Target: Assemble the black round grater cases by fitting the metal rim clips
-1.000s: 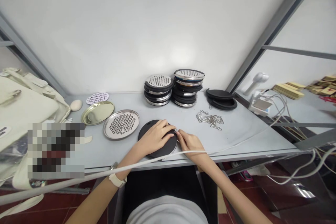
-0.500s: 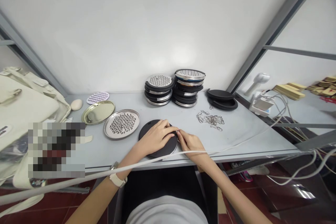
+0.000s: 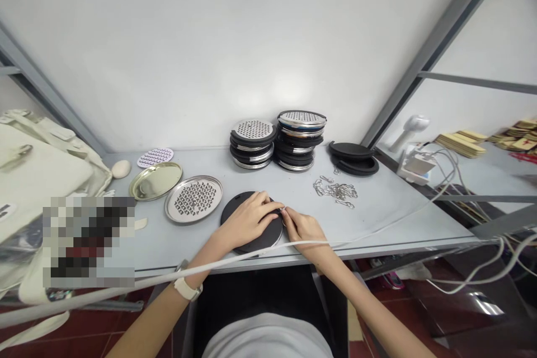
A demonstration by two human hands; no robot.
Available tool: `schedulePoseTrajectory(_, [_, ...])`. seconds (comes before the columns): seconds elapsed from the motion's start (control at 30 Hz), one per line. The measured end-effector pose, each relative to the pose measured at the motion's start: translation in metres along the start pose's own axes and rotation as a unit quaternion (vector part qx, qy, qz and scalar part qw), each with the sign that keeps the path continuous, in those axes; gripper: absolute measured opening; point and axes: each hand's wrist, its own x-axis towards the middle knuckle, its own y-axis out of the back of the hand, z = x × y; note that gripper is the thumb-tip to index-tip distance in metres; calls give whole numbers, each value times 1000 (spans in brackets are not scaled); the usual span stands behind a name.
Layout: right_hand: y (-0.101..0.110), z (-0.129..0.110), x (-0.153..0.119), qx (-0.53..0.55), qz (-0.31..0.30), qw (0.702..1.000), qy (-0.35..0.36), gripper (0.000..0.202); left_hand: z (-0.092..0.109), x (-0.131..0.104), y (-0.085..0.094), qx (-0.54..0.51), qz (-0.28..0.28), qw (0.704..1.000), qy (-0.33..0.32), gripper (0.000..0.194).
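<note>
1. In the head view, the left hand [image 3: 250, 218] is lying palm down across a flat, round black disc [image 3: 271, 236], its fingers reaching the disc's right edge; whether they are closing on anything there, I cannot tell.
2. The right hand [image 3: 305, 230] is pinching a small silvery metal piece [image 3: 284, 222] at that edge, its fingertips meeting the left hand's; the piece is mostly hidden.
3. The disc is lying near the front edge of a pale grey tabletop [image 3: 377, 218].
4. A round silver metal grater plate [image 3: 193, 199] is resting just left of the disc, with a shallow gold-toned metal dish [image 3: 156, 180] beyond it.
5. Two stacks of black-and-silver round graters [image 3: 253, 130] are standing behind the hands.
6. Loose silvery metal clips [image 3: 335, 189] are lying to the right, in front of black ring-shaped parts [image 3: 354, 165].
</note>
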Motion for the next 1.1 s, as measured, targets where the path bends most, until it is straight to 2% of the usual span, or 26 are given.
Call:
schedulePoseTrajectory(0.5, [2,0,1,-23,-14,1000,-3,39,0,0,0,-6,6,1000,-3,31])
schedulePoseTrajectory(0.8, [-2,-1,-1,-75,2,997,15,36,-1,0,-1,-4,7,1000,-2,31])
schedulePoseTrajectory(1.1, [3,-7,-1,-102,-19,995,11,29,-2,0,-2,1,10,1000,1,29])
